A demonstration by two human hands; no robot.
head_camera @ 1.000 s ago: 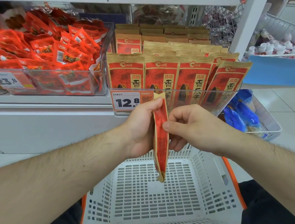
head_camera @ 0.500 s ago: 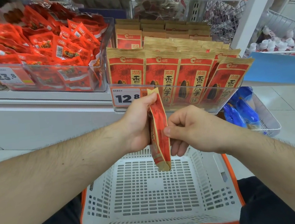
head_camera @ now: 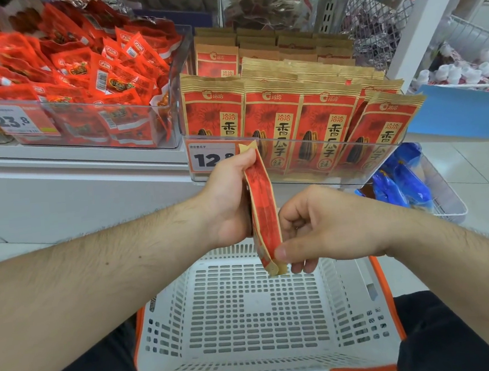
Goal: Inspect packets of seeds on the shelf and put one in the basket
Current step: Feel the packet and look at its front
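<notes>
Head view: left hand (head_camera: 226, 198) and right hand (head_camera: 322, 226) pinch edge-on seed packet (head_camera: 264, 213) above basket (head_camera: 247, 311); bin (head_camera: 295, 178) tag (head_camera: 210, 158) reads "12.8", packets "洽洽 香瓜子".

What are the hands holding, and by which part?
One seed packet, edge-on over the basket: left hand grips its upper part, right hand pinches near its bottom end.

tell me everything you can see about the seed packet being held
The seed packet is a slim red pouch with tan, paper-like sealed ends, seen edge-on so its print is unreadable. It stands roughly upright, slightly tilted, above the white basket and in front of the clear shelf bin. The left hand grips its upper part, thumb near the top seal; the right hand pinches its lower end. It touches neither basket nor bin.
</notes>
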